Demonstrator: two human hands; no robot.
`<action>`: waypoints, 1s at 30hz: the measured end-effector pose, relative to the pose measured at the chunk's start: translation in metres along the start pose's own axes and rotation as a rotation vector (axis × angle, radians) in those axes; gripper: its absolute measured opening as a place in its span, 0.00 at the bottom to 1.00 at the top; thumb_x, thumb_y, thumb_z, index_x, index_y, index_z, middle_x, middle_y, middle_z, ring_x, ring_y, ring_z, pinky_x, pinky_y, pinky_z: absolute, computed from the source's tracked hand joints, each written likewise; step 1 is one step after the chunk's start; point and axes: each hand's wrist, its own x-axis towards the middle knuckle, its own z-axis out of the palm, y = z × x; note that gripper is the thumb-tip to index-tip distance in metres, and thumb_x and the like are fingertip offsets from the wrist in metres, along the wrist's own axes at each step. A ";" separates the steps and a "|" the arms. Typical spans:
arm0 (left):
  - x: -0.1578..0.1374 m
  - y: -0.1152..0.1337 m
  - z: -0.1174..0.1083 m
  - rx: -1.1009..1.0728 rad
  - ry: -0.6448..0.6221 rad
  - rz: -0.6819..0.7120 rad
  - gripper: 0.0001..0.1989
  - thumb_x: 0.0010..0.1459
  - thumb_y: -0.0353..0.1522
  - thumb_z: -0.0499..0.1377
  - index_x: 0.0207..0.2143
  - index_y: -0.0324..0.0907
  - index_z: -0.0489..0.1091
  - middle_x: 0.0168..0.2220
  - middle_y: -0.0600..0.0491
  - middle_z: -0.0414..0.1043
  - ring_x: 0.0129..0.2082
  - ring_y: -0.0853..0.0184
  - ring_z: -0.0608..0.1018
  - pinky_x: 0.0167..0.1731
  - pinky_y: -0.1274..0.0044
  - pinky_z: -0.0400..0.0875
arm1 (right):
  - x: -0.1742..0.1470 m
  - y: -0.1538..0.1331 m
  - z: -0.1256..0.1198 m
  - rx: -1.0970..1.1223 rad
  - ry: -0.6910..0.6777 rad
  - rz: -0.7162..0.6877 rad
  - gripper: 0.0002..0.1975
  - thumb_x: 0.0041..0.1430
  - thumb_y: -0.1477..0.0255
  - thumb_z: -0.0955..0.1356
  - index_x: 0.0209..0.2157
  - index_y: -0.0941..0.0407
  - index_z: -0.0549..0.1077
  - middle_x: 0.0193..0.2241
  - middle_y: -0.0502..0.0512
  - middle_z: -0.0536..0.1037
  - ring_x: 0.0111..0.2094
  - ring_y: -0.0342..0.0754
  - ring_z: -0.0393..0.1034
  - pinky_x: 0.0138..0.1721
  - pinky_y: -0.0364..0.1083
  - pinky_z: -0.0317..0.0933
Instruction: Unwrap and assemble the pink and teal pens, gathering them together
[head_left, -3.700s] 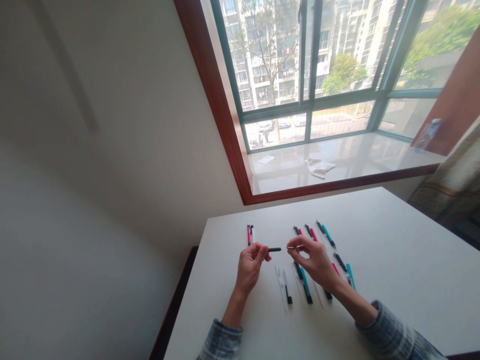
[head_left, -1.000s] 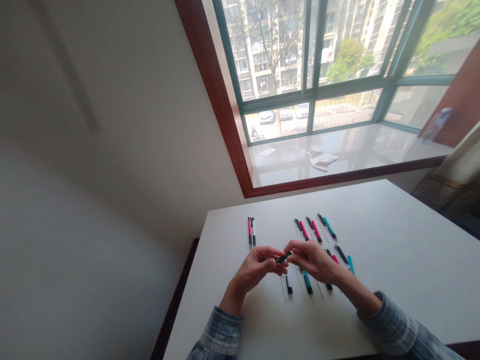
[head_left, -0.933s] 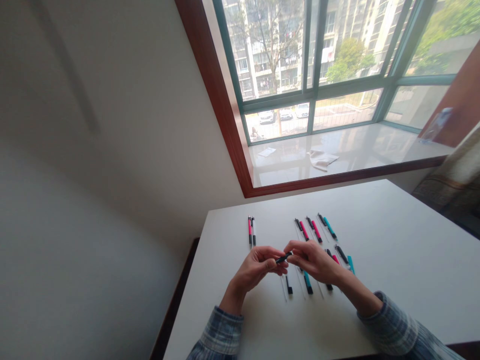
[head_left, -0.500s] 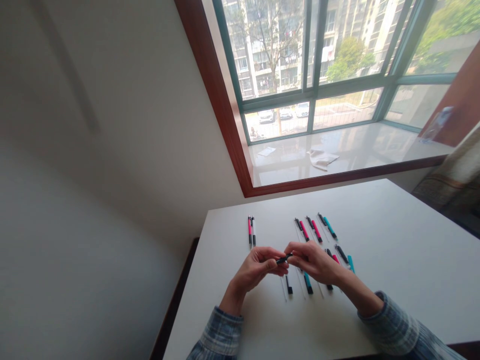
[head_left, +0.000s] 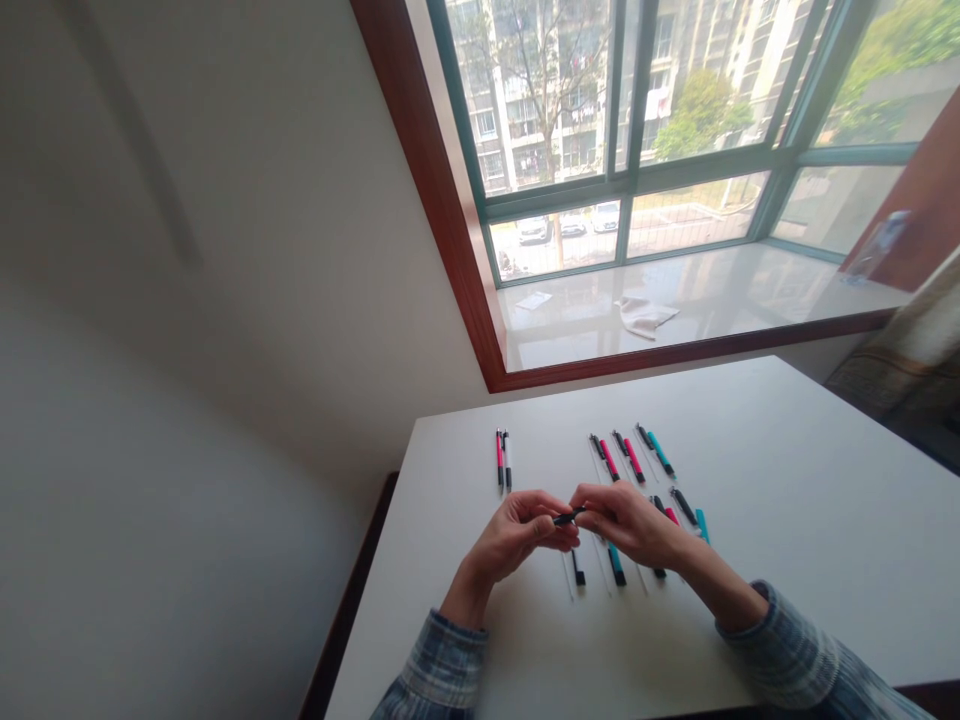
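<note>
Between my fingertips, above the white table [head_left: 420,640], is a black pen part [head_left: 567,517]. My left hand [head_left: 514,535] pinches its left end, and my right hand [head_left: 628,522] grips the other end, where the fingers cover it. Beyond my left hand lie two whole pens side by side, a pink one [head_left: 499,458] and a white one [head_left: 508,462]. Pen parts are laid out around my right hand: pink barrels [head_left: 634,461], teal barrels [head_left: 661,452], black upper sections [head_left: 684,505] and thin white refills [head_left: 568,578]. My right hand hides some of these.
A window with a red-brown frame [head_left: 570,368] rises behind the table. On its sill lie a white cloth [head_left: 646,316] and a piece of paper [head_left: 534,301]. A curtain [head_left: 892,365] hangs at the right, and a plain wall [head_left: 247,330] is on the left.
</note>
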 end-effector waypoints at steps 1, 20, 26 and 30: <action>0.000 0.000 0.000 -0.002 0.005 -0.006 0.19 0.53 0.39 0.72 0.42 0.35 0.79 0.36 0.42 0.83 0.35 0.59 0.85 0.40 0.70 0.80 | 0.000 0.001 0.000 -0.003 -0.001 -0.003 0.14 0.70 0.63 0.63 0.35 0.57 0.74 0.20 0.45 0.64 0.22 0.41 0.53 0.25 0.42 0.49; 0.002 -0.001 0.001 -0.039 0.012 -0.025 0.19 0.50 0.39 0.74 0.39 0.35 0.78 0.33 0.44 0.83 0.33 0.60 0.85 0.38 0.71 0.80 | -0.001 0.002 0.000 -0.021 -0.021 -0.009 0.14 0.71 0.63 0.63 0.36 0.57 0.73 0.21 0.45 0.66 0.22 0.40 0.54 0.25 0.41 0.50; 0.008 0.002 0.004 -0.063 0.069 0.034 0.16 0.55 0.35 0.71 0.42 0.35 0.78 0.35 0.44 0.83 0.35 0.61 0.85 0.41 0.71 0.79 | -0.001 -0.002 -0.009 0.009 0.060 0.065 0.11 0.64 0.61 0.70 0.41 0.55 0.74 0.20 0.41 0.58 0.22 0.40 0.49 0.24 0.42 0.44; 0.009 0.002 0.006 -0.150 0.118 0.072 0.13 0.57 0.34 0.69 0.42 0.36 0.77 0.34 0.44 0.83 0.35 0.62 0.85 0.42 0.71 0.79 | 0.001 0.005 -0.013 0.185 0.223 0.166 0.16 0.59 0.65 0.73 0.47 0.53 0.71 0.22 0.41 0.60 0.23 0.41 0.52 0.25 0.42 0.47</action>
